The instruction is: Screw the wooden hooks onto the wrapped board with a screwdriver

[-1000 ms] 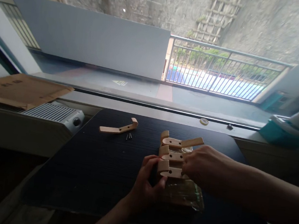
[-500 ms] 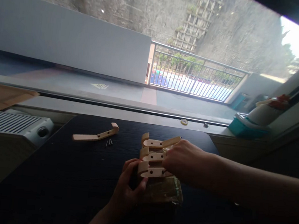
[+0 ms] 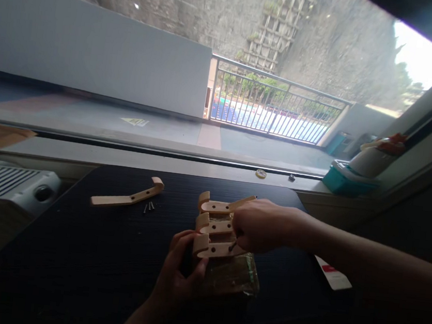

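Right hand [image 3: 259, 224] now pinches a screw [image 3: 232, 246]

A moment ago it lay flat. Now its fingers curl tight on what looks like a small dark screw, over the nearest wooden hook [image 3: 212, 248]. The left hand [image 3: 180, 272] grips that hook's curled end — it lies on a plastic pack [image 3: 231, 281], mid-desk [image 3: 92, 252].

The right hand [image 3: 259, 229] hides the right ends of the stacked wooden hooks [image 3: 212, 229]. The dark bit [image 3: 232, 246] in its fingers [image 3: 240, 237] is too small to identify.
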### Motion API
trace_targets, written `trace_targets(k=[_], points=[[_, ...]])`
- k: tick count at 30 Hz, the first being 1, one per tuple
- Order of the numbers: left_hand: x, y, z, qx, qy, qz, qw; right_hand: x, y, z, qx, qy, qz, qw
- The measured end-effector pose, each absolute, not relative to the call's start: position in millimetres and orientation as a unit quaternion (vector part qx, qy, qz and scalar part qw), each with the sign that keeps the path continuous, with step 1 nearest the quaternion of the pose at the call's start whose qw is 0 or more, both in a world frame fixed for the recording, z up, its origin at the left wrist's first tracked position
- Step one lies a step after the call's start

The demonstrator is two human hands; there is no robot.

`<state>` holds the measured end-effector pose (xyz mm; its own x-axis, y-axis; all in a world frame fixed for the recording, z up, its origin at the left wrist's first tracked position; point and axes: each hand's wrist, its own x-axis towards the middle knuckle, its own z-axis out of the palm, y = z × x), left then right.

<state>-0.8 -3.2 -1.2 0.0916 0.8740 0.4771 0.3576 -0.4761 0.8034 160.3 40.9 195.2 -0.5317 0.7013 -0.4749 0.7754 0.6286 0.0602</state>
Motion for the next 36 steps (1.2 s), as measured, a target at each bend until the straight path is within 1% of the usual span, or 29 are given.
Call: trace_targets(k=[3,8,11,13,16,20,22,25,29,32,36], points=[[-1,-4,0,0.691,0.452,0.503,0.255,158,36,197,0.403,0.882,-0.042,0.241],[-1,-3,0,0.689,0.452,0.508,0.251,155,23,199,0.292,0.919,0.049,0.259],[-1,-3,0,0.698,0.441,0.506,0.248,158,22,196,0.246,0.931,0.049,0.264],[-2,-2,0,0.702,0.440,0.503,0.247,161,23,193,0.243,0.934,0.032,0.260],[-2,-2,0,0.701,0.442,0.503,0.246,168,27,188,0.282,0.931,-0.006,0.231],[-1,-2,-2,0.700,0.443,0.504,0.243,174,32,184,0.412,0.888,-0.059,0.195],[-1,-1,-2,0.701,0.442,0.506,0.241,174,34,185,0.465,0.858,-0.084,0.203],[-2,-1,-1,0.699,0.446,0.504,0.241,169,36,192,0.479,0.841,-0.087,0.235],[-1,-2,1,0.701,0.447,0.501,0.238,165,33,203,0.437,0.868,-0.030,0.235],[-1,-2,-1,0.700,0.443,0.509,0.234,166,27,207,0.373,0.894,-0.001,0.248],[-1,-2,-4,0.701,0.444,0.501,0.244,166,21,204,0.295,0.928,0.019,0.226]])
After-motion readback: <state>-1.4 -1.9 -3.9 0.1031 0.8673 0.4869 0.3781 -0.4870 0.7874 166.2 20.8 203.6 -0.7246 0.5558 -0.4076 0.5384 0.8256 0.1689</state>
